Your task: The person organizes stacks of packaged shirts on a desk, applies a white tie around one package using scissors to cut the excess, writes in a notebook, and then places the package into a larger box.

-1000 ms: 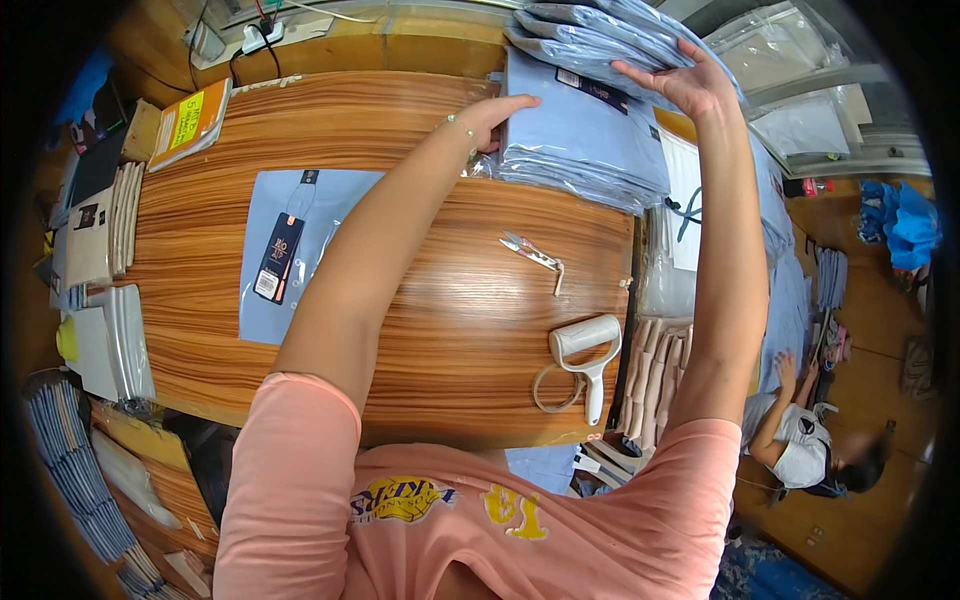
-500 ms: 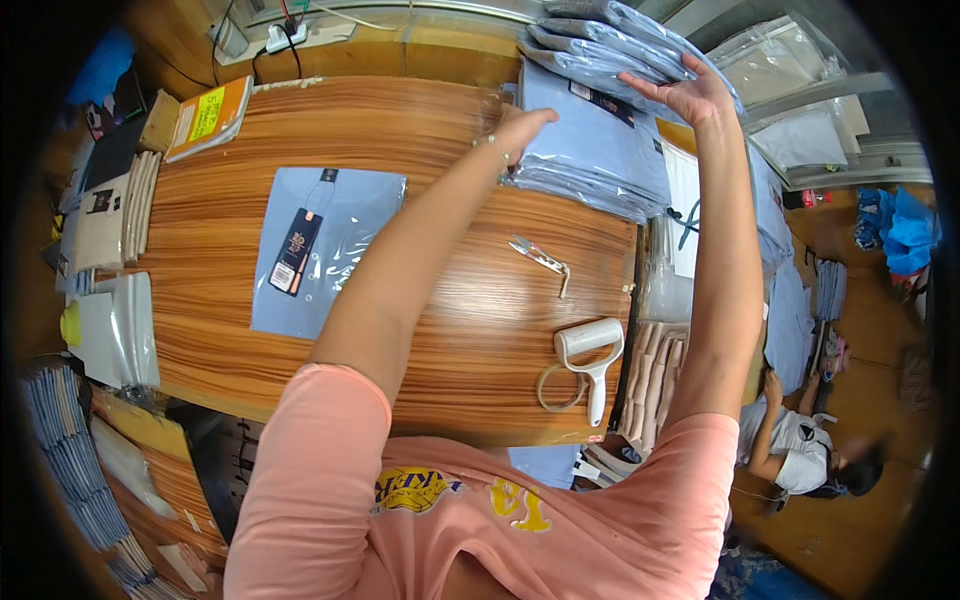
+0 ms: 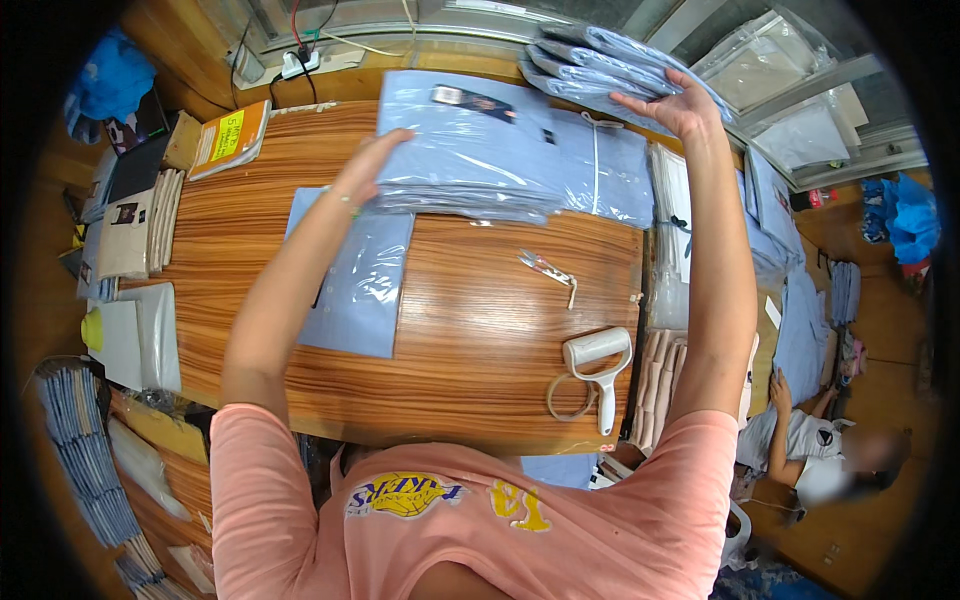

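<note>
My left hand point(image 3: 372, 168) is closed on the left edge of a stack of folded blue garments in clear bags point(image 3: 460, 150), the top one bearing a dark tag. This stack partly covers a single bagged blue garment point(image 3: 350, 300) lying on the table. At the back right, my right hand point(image 3: 690, 108) holds the near edge of a raised, tilted pile of bagged blue garments point(image 3: 610, 75), fingers partly hidden behind it. Below that pile lies a blue folded garment with a white cord point(image 3: 620, 170).
On the wood-grain table point(image 3: 470, 330) lie thread snips point(image 3: 545, 268), a lint roller point(image 3: 597, 350) and a tape ring point(image 3: 570, 398). Beige folded garments point(image 3: 140, 235) and an orange book point(image 3: 230, 140) line the left side. A co-worker point(image 3: 800, 450) is at the right.
My left hand has slid the lower stack leftward, over part of the single bagged garment, uncovering the corded garment. My right hand still holds the upper pile. The view has shifted slightly.
</note>
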`<state>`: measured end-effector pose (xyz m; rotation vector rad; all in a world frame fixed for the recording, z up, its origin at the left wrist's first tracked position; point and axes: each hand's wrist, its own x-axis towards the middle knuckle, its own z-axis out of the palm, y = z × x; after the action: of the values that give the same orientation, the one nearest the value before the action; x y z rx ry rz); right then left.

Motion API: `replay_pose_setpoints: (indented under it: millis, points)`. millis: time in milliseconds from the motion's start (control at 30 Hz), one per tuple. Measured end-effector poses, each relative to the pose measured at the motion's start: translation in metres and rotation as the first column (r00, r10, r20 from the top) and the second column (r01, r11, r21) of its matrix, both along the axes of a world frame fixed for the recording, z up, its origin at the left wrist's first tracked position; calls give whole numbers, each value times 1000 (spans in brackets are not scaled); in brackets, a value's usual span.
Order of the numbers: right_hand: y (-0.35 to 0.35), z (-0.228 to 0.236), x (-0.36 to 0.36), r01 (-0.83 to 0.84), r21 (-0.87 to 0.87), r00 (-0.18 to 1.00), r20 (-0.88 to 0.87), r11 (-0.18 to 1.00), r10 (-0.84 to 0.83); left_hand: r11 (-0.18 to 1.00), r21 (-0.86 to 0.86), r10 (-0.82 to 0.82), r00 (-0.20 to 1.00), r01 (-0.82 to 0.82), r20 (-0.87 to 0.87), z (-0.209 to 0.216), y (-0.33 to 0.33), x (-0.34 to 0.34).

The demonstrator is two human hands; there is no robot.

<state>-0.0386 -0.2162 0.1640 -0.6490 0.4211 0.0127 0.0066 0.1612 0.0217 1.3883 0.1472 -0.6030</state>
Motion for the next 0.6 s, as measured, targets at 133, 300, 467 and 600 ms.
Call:
replay_pose_setpoints:
  millis: [133, 300, 467, 600]
  points:
    - [3, 1, 3, 31, 38, 997, -79, 999, -27, 1000, -4, 5, 1000, -5, -6, -4, 80, 25]
    - [6, -15, -12, 14, 56, 992, -127, 998, -7, 960, 279, 25, 1000, -28, 14, -7, 135, 62]
    - [-3, -49, -24, 30, 52, 986, -166, 998, -21, 717, 443, -249, 396, -538, 884, 31, 41, 49]
    - [13, -44, -24, 148, 68, 946, -301, 987, -121, 967, 256, -177, 717, -1, 675, 34, -87, 26]
